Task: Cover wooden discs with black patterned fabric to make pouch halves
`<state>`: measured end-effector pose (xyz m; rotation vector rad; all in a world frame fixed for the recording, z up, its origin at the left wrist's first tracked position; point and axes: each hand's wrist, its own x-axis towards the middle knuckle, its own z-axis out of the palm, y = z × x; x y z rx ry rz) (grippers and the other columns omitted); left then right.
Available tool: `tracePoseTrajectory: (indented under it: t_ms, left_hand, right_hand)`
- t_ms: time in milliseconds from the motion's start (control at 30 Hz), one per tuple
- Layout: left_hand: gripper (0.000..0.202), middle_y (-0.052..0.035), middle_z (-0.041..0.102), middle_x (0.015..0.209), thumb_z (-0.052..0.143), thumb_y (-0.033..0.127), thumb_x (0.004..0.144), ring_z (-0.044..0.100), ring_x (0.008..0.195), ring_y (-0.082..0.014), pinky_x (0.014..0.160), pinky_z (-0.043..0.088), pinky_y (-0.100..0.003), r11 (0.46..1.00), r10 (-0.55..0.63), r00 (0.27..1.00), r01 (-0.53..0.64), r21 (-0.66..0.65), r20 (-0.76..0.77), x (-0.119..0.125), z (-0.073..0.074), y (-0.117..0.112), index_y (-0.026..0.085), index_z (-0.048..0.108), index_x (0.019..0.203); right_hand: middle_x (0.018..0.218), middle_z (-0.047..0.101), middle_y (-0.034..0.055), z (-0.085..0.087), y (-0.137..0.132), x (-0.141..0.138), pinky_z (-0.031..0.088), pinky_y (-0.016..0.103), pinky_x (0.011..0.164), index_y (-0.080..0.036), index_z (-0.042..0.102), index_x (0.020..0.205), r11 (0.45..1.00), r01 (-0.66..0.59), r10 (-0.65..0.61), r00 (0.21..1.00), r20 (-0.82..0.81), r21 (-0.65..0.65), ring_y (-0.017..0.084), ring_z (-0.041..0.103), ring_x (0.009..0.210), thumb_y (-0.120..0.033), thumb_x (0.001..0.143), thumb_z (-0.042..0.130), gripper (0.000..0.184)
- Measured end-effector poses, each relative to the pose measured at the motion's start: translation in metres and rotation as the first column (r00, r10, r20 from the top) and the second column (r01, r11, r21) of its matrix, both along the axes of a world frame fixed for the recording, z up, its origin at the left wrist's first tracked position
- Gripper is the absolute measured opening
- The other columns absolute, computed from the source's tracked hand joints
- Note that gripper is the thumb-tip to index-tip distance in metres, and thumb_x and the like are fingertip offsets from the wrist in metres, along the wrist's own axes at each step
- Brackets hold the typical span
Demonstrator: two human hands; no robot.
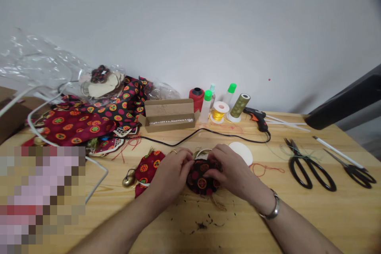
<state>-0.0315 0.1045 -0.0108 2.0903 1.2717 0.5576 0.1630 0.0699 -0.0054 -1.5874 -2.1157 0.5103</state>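
You have a wooden table (238, 234) before you, with a heap of patterned fabric (74, 125) at its far left. An open cardboard box (169, 127) stands just right of the heap. Your left hand (172, 170) pinches the left edge of a dark patterned piece (198, 183) between thumb and fingertips; your right hand (233, 170) pinches its right side, thumb against the front. The piece sits between your hands; whether it touches the tabletop, you cannot tell. A red patterned piece (147, 168) lies beside your left hand, a white disc (242, 152) just beyond your right, and a brass-coloured bell (128, 179) at the red piece's left.
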Motion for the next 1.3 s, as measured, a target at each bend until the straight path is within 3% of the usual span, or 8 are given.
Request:
tracePoseTrajectory:
  t_ms: [167, 400, 567, 667, 800, 933, 1100, 1300]
  left_hand:
    - [0.017, 0.0006, 0.060, 0.068, 0.038, 0.025, 0.089, 0.056, 0.063, -0.0170, 0.060, 0.040, -0.027, 0.995, 0.096, 0.995, -0.096, 0.009, -0.011, -0.001, 0.005, 0.000, 0.022, 0.051, 0.080]
    - [0.011, -0.0015, 0.068, 0.080, 0.041, 0.026, 0.087, 0.064, 0.071, -0.0194, 0.063, 0.042, -0.028, 0.950, 0.290, 0.953, -0.276, 0.147, -0.086, -0.008, 0.010, 0.006, 0.023, 0.051, 0.091]
    - [0.017, -0.0042, 0.068, 0.076, 0.041, 0.026, 0.087, 0.064, 0.069, -0.0229, 0.057, 0.037, -0.030, 0.870, 0.457, 0.823, -0.335, 0.363, -0.337, -0.013, 0.019, 0.010, 0.022, 0.056, 0.093]
    - [0.021, -0.0086, 0.065, 0.080, 0.040, 0.025, 0.087, 0.061, 0.075, -0.0263, 0.057, 0.038, -0.032, 0.810, 0.535, 0.736, -0.306, 0.501, -0.415, -0.018, 0.022, 0.014, 0.020, 0.060, 0.090]
    - [0.020, -0.0148, 0.059, 0.104, 0.044, 0.014, 0.082, 0.053, 0.097, -0.0300, 0.077, 0.043, -0.039, 0.713, 0.514, 0.804, -0.208, 0.670, -0.298, -0.021, 0.016, 0.017, 0.016, 0.063, 0.084]
    - [0.021, -0.0112, 0.061, 0.102, 0.045, 0.015, 0.085, 0.053, 0.096, -0.0242, 0.090, 0.043, -0.040, 0.835, 0.171, 0.971, -0.053, 0.548, -0.166, -0.013, 0.005, 0.010, 0.014, 0.064, 0.093]
    - [0.024, -0.0138, 0.058, 0.111, 0.054, 0.035, 0.085, 0.046, 0.109, -0.0306, 0.092, 0.043, -0.048, 0.937, -0.037, 0.972, 0.114, 0.329, -0.233, -0.003, -0.001, -0.002, 0.014, 0.065, 0.090]
    - [0.022, -0.0142, 0.055, 0.116, 0.062, 0.033, 0.079, 0.043, 0.112, -0.0327, 0.095, 0.040, -0.051, 0.967, -0.062, 0.966, 0.121, 0.225, -0.252, -0.003, -0.004, -0.001, 0.015, 0.063, 0.090]
  right_hand:
    - [0.074, 0.060, -0.0009, -0.007, 0.003, 0.004, 0.041, 0.028, 0.063, -0.021, 0.057, 0.076, 0.998, 0.070, -0.069, 0.981, -0.180, -0.003, 0.016, 0.055, 0.071, -0.017, 0.076, 0.069, 0.013]
    - [0.066, 0.065, -0.0019, -0.004, 0.008, 0.010, 0.046, 0.028, 0.058, -0.021, 0.060, 0.076, 0.967, 0.193, -0.254, 0.806, -0.534, -0.170, 0.014, 0.059, 0.060, -0.023, 0.077, 0.064, 0.004]
    - [0.069, 0.069, -0.0003, 0.008, 0.008, 0.011, 0.052, 0.029, 0.060, -0.019, 0.061, 0.077, 0.928, -0.004, -0.308, 0.555, -0.773, -0.372, 0.014, 0.064, 0.061, -0.030, 0.071, 0.070, 0.016]
    - [0.066, 0.069, -0.0006, 0.010, 0.005, 0.010, 0.051, 0.027, 0.057, -0.018, 0.060, 0.074, 0.885, -0.149, -0.299, 0.543, -0.784, -0.440, 0.013, 0.063, 0.058, -0.029, 0.069, 0.072, 0.017]
    - [0.067, 0.067, -0.0019, 0.003, 0.002, 0.003, 0.046, 0.026, 0.055, -0.020, 0.060, 0.078, 0.906, -0.126, -0.192, 0.729, -0.657, -0.404, 0.013, 0.060, 0.058, -0.023, 0.075, 0.066, 0.008]
    - [0.079, 0.067, 0.0003, -0.001, -0.002, -0.004, 0.041, 0.028, 0.062, -0.022, 0.063, 0.090, 0.991, 0.002, -0.025, 0.985, -0.173, -0.133, 0.016, 0.058, 0.070, -0.019, 0.079, 0.064, 0.011]
    - [0.083, 0.064, 0.0031, 0.005, -0.004, -0.004, 0.032, 0.028, 0.058, -0.019, 0.058, 0.083, 0.990, 0.141, -0.139, 0.963, 0.230, 0.010, 0.021, 0.057, 0.075, -0.043, 0.071, 0.074, 0.031]
    - [0.073, 0.064, 0.0018, 0.008, -0.004, -0.005, 0.026, 0.027, 0.054, -0.019, 0.056, 0.078, 0.982, 0.186, -0.166, 0.939, 0.301, -0.040, 0.020, 0.058, 0.068, -0.050, 0.070, 0.072, 0.035]
